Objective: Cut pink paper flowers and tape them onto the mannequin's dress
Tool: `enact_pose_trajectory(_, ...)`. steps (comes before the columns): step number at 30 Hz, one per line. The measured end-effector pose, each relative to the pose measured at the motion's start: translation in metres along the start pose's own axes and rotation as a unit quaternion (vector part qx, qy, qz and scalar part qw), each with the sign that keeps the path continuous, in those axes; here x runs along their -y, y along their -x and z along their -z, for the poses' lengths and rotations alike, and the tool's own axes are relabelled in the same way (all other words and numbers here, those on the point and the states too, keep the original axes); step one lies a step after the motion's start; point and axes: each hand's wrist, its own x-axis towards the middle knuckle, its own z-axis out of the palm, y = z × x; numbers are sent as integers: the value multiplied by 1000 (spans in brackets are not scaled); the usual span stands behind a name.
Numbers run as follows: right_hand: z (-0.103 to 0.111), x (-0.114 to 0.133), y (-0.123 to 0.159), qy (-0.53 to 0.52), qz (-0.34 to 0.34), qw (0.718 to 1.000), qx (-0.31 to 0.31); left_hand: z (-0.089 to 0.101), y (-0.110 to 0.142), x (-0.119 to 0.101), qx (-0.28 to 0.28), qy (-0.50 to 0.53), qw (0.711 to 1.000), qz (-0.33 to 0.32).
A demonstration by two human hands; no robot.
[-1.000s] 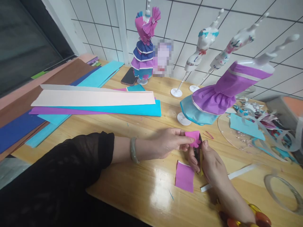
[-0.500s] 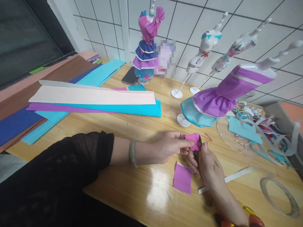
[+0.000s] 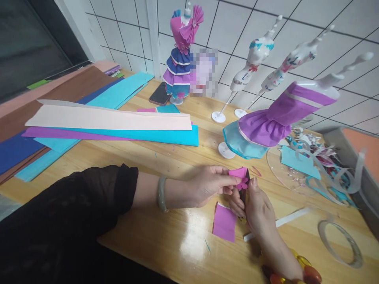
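Between thumb and fingers, my left hand (image 3: 211, 182) pinches a small pink piece of crepe paper (image 3: 237, 173) whose lower edge is cut into petal-like scallops. My right hand (image 3: 259, 205) is closed around a pair of scissors (image 3: 243, 194), with the dark blades up against the right edge of the pink paper. The scissors' handles are mostly hidden in the palm. On the table just below my hands lies a purple-pink paper square (image 3: 224, 222). A white strip (image 3: 291, 219) passes behind my right wrist.
Behind my hands stands a mannequin in a purple dress (image 3: 280, 114), beside two bare-stand mannequins (image 3: 254, 59) and a ruffled one (image 3: 179, 59). Long folded paper sheets (image 3: 118, 117) lie left. A tape roll (image 3: 340, 243) and a round tray (image 3: 275, 167) with scraps sit right. A phone (image 3: 159, 94) lies behind.
The view has shifted slightly, so everything sits a little further left. The scissor blades have moved slightly along the pink paper's edge, and both hands keep their hold.
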Motion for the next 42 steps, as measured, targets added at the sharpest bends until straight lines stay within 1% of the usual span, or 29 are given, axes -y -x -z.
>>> enact_pose_trajectory(8, 1, -2, 0, -3, 1, 1000, -8, -1, 1, 2, 16, 21, 1000, -6)
enact_pose_trajectory(12, 2, -2, 0, -6, 4, 1000, -6, -2, 3, 3, 15, 33, 999, -10)
enact_pose_trajectory(17, 1, -1, 0, -4, 3, 1000, -15, -3, 3, 2, 13, 19, 1000, -10)
enact_pose_trajectory(20, 1, 0, 0, -5, 2, 1000, -14, -5, 4, -2, 17, 6, 1000, 3)
enact_pose_trajectory(23, 3, -1, 0, 1, 5, 1000, -11, -6, 4, -6, -3, 8, 1000, 19)
enact_pose_trajectory(26, 4, -2, 0, 13, 6, 1000, -7, -6, 2, -6, -23, -3, 1000, 19)
enact_pose_trajectory(30, 4, -3, 1, 20, 3, 1000, -5, -3, 1, -3, -34, -53, 998, 2)
enact_pose_trajectory(34, 2, -3, 1, -11, -3, 1000, 2, -2, 1, 1, -37, -105, 993, -40)
enact_pose_trajectory(38, 1, -2, 1, -6, 1, 1000, 3, -3, 2, 4, -54, -111, 991, -53)
enact_pose_trajectory(42, -1, 1, 1, 18, 0, 1000, -15, -3, 1, 8, -58, -89, 993, -53)
